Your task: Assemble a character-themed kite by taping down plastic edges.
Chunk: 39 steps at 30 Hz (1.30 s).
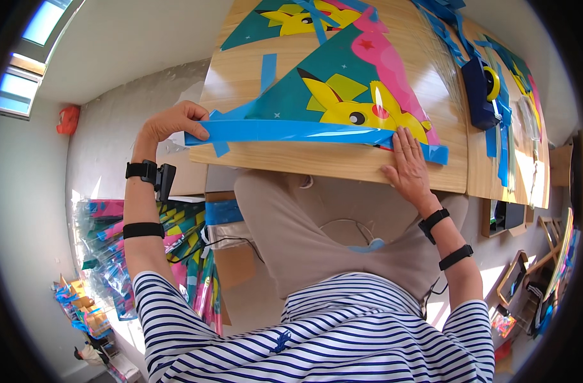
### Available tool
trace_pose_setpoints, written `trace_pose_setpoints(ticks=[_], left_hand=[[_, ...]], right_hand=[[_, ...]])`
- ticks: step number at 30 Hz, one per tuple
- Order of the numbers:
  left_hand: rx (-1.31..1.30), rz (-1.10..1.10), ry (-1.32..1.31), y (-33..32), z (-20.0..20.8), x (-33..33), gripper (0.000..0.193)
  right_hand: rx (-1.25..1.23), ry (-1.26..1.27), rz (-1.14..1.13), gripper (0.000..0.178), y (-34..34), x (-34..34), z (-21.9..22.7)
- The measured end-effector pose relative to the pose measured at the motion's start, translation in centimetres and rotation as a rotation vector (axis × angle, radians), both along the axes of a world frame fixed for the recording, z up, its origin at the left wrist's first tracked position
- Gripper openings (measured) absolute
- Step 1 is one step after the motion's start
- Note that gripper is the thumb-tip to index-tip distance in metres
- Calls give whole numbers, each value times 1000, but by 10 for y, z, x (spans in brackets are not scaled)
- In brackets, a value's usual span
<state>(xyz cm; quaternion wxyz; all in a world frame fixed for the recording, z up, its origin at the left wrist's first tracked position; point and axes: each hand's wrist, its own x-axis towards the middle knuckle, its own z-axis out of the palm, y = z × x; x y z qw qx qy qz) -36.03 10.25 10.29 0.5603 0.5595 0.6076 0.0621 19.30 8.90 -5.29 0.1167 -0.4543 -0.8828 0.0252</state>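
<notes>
**kitefan:** Hands first. Left hand (pixel 175 122) sits at about 9 o'clock of the wooden table (pixel 330 163), fingers pinched narrow on the end of a long blue plastic strip (pixel 291 131). Right hand (pixel 408 163) is at about 3 o'clock, flat and spread wide, palm pressing the strip's other end down just inside the near table edge. It grips nothing.

**tapeguy:** And the strip itself?

**kitefan:** It runs straight across the near edge, along the bottom side of a teal triangular kite sheet (pixel 330 89) with a yellow cartoon figure and a pink band. A second sheet (pixel 285 19) lies at 12 o'clock, and a dark blue tape dispenser (pixel 480 92) with a yellow roll sits at 2 o'clock. A bundle of packed kites (pixel 176 255) is down on the floor by the left arm.

**tapeguy:** Risk, as I'd judge it: the strip looks glossy and slightly rippled in the middle. Pull harder on the pinched end than the flat palm can hold, and it could skew off the sheet's edge or crease.

**kitefan:** Agreed. It's also right at the table's lip, so a slack end could droop over.
</notes>
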Motion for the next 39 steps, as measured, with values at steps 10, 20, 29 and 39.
trace_pose_setpoints(ticks=[10,20,29,39], left_hand=[[227,242,433,5,34,-79,17],[388,257,866,47,-84,-122,16],[799,305,1120,57,-116,-41,32],[624,-33,468,60,-109,145,30]], right_hand=[[-16,-26,-2,80,1,-1,3],[-41,-42,0,80,2,-4,9],[-33,-43,-10,78,1,-4,7],[-17,3,-9,79,1,-4,5]])
